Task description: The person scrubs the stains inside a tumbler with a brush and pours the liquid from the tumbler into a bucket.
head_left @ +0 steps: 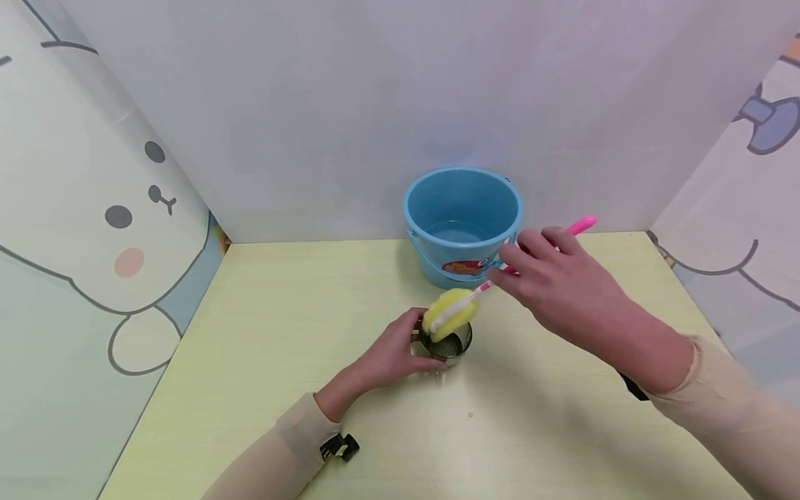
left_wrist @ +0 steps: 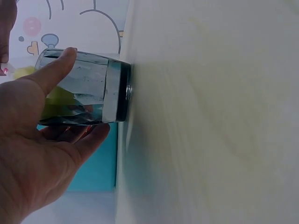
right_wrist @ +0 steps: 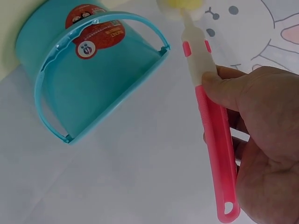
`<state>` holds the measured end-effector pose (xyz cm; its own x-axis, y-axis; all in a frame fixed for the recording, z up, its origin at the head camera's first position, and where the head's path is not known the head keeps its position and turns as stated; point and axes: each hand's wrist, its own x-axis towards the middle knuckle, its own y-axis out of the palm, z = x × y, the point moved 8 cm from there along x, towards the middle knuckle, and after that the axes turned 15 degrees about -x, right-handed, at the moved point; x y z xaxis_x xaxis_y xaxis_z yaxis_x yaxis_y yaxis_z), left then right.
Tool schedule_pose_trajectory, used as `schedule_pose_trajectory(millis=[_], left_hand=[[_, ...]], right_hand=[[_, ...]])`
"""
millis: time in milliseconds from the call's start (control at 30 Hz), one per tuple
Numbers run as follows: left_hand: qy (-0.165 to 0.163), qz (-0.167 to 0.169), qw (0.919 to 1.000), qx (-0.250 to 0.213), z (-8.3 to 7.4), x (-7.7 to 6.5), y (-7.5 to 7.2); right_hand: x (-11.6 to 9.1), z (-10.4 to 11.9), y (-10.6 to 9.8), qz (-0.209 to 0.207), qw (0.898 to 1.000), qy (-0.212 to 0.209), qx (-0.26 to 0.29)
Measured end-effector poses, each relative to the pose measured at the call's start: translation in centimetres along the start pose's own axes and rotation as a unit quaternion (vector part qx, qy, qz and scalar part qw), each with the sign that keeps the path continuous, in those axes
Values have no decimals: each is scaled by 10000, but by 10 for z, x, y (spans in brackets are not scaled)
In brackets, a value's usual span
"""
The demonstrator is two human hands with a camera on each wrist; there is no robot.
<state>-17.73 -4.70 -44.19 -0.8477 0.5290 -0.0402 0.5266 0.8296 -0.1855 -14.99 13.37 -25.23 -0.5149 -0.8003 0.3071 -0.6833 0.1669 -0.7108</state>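
A brush [head_left: 481,289] slants over a small see-through cup [head_left: 451,347]. Its fat yellow sponge [head_left: 459,323] is right at the cup's mouth, but I can't tell how deep it goes. The brush's neck is white, and its pink handle points up to 2 o'clock.

The right hand [head_left: 556,281], at 2 o'clock from the cup, is closed around that handle, with the thumb pressed along it. The left hand [head_left: 394,351] hugs the cup from 9 o'clock, thumb on the near side and fingers on the far side. The cup stands on the pale yellow counter [head_left: 300,305].

At 12 o'clock from the cup, near but not touching it, sits a blue bucket [head_left: 431,253] with a red sticker [head_left: 462,267] and its carry loop hanging down in front. Behind it is a plain, whitish wall [head_left: 300,125].

Farther out, a big bear drawing [head_left: 81,173] is at 10 o'clock, and a drawing with a blue bow [head_left: 771,125] is at 2 o'clock. A cream sleeve [head_left: 275,444] comes in from 8 o'clock.
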Motion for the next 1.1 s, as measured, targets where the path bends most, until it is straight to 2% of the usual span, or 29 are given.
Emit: schedule_pose_trajectory(millis=[467, 1100], left_hand=[[93, 7, 10000, 10, 0, 1, 0], [1, 53, 10000, 47, 1, 1, 0]], right_hand=[[-15, -15, -2, 510, 9986, 24, 144], [-23, -11, -11, 250, 9976, -150, 627]])
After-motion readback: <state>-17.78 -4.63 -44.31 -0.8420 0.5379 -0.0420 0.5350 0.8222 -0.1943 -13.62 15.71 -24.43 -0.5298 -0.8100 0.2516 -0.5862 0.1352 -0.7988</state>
